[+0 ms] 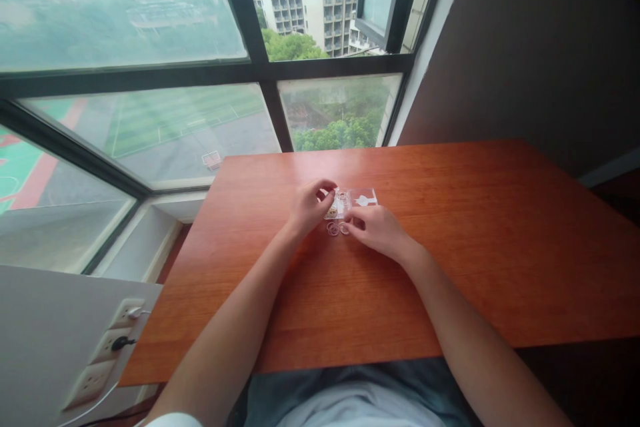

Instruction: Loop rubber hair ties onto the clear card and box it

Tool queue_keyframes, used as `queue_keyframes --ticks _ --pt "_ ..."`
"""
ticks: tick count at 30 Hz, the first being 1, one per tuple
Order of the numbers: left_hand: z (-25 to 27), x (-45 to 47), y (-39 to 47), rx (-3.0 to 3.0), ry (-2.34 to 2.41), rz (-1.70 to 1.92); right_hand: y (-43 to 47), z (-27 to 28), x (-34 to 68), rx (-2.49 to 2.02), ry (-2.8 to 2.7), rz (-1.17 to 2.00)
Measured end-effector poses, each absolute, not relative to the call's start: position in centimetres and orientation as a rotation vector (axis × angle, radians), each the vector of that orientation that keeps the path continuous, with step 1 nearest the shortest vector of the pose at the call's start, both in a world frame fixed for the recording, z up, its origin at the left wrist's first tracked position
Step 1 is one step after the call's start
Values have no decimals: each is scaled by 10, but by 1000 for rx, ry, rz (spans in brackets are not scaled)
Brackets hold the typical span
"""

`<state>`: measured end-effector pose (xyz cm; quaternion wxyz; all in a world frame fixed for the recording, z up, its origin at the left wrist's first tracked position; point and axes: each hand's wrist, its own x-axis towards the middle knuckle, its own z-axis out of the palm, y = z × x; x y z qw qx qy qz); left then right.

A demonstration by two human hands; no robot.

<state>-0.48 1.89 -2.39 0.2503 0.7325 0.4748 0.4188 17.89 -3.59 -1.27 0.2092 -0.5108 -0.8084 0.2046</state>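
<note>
A small clear plastic box (369, 193) lies near the middle of the table with its lid folded open to the right. Inside its left part are small rings, some pale and some yellowish. My left hand (309, 207) is curled at the box's left end, thumb and forefinger against its edge. Just in front of the box, thin loose rings (333, 229) lie on the wood. My right hand (379, 228) is closed at the box's front edge, its fingertips beside another thin ring (344, 228). Whatever those fingers pinch is too small to make out.
The reddish-brown wooden table (480, 240) reaches to a large window (190, 120) at the back and left. A dark wall (520, 47) stands at the right. Wall sockets (110, 345) with plugged-in cables sit low on the left, beside the table's edge.
</note>
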Motion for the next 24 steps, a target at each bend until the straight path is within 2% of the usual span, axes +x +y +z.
queue_keyframes --ticks 9,24 --pt "-12 3 8 1998 1103 1037 -35 -8 182 -1385 -1839 441" --pt "-4 6 1 1947 961 936 -34 -8 183 -1453 -1796 406"
